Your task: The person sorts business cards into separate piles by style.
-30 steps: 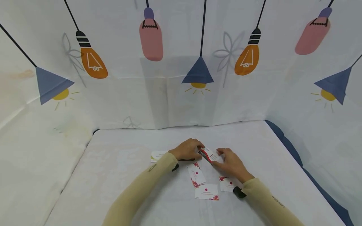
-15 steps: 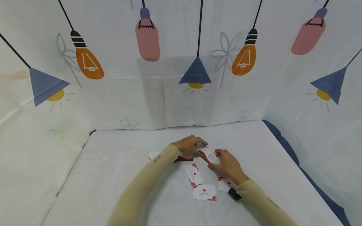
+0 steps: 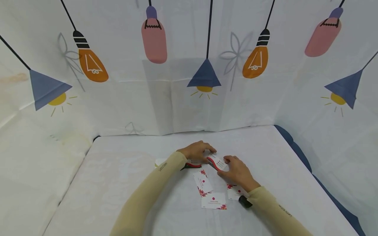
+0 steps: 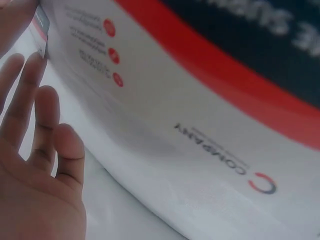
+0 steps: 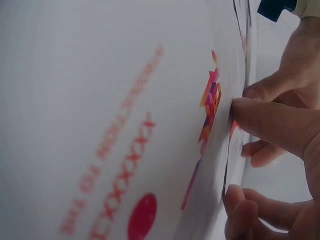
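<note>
A white business card [image 3: 219, 161] with a red and black curved band lies between my two hands near the middle of the table. My left hand [image 3: 196, 151] holds it by the left end, forefinger at the upper corner and thumb at the lower one. From the other end my right hand [image 3: 238, 172] grips it with thumb and forefinger. In the left wrist view a sliver of this card [image 4: 41, 24] shows by the fingertips. A matching card [image 3: 193, 166] sits under my left wrist, partly hidden by it.
Two flower-printed cards [image 3: 203, 181] overlap at a corner below the hands. Another flower card [image 3: 234, 192] lies under my right wrist, beside a black wrist-camera piece [image 3: 245, 202]. A card with a yellow curve [image 3: 158, 162] is partly behind the left sleeve. White cloth walls surround the table.
The head view has shifted slightly. My left forefinger has reached out to the card's upper corner, and the card has turned flatter. Over the last half second the hands barely move.
</note>
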`<state>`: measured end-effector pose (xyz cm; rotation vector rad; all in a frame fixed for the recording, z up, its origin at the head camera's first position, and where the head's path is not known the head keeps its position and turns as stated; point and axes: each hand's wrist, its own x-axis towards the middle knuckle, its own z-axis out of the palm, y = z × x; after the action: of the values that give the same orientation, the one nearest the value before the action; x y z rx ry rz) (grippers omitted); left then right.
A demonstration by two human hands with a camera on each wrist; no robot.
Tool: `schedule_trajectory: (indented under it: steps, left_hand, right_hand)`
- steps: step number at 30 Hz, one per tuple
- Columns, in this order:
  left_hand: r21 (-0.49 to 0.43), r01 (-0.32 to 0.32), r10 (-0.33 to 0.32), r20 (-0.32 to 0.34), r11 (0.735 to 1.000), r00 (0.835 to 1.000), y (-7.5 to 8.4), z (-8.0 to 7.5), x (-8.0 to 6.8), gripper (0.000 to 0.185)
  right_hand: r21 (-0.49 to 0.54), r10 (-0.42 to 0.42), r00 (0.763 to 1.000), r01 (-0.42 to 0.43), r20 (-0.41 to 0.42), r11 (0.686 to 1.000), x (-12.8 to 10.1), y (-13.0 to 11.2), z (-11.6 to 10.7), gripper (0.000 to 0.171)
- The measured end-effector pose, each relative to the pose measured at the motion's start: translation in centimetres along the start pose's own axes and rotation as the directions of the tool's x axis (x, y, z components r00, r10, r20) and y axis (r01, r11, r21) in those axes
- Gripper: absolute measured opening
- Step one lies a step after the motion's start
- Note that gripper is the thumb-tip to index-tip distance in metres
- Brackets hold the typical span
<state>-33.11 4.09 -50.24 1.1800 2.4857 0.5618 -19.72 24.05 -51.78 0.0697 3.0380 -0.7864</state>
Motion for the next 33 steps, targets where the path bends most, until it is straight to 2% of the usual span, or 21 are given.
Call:
schedule_trajectory:
  steps: [7,12,20,27,33]
  left_hand:
    - [0.072,-0.068,0.069,-0.017,0.995,0.997,0.2,0.2,-0.1,0.056]
    - [0.08,-0.068,0.068,-0.004,0.994,0.998,0.3,0.2,-0.3,0.054]
    - [0.043,-0.044,0.044,-0.006,0.998,0.999,-0.3,0.1,-0.7,0.045]
    - [-0.072,-0.063,0.059,-0.048,0.995,0.997,-0.4,-0.3,-1.0,0.031]
    - [-0.127,-0.012,0.001,-0.089,0.992,0.996,-0.3,-0.2,-1.1,0.029]
  right_hand:
    - [0.056,0.013,0.998,-0.016,0.054,0.998,0.6,0.4,-0.1,0.068]
    - [0.147,0.0,0.996,-0.014,0.09,0.989,1.0,1.2,0.0,0.055]
    - [0.232,0.008,0.995,-0.03,0.097,0.972,1.1,1.6,0.0,0.049]
    - [0.23,0.019,0.996,-0.038,0.084,0.972,1.4,1.8,-0.3,0.044]
    - [0.24,0.054,0.996,-0.069,0.068,0.968,1.8,2.1,-0.4,0.039]
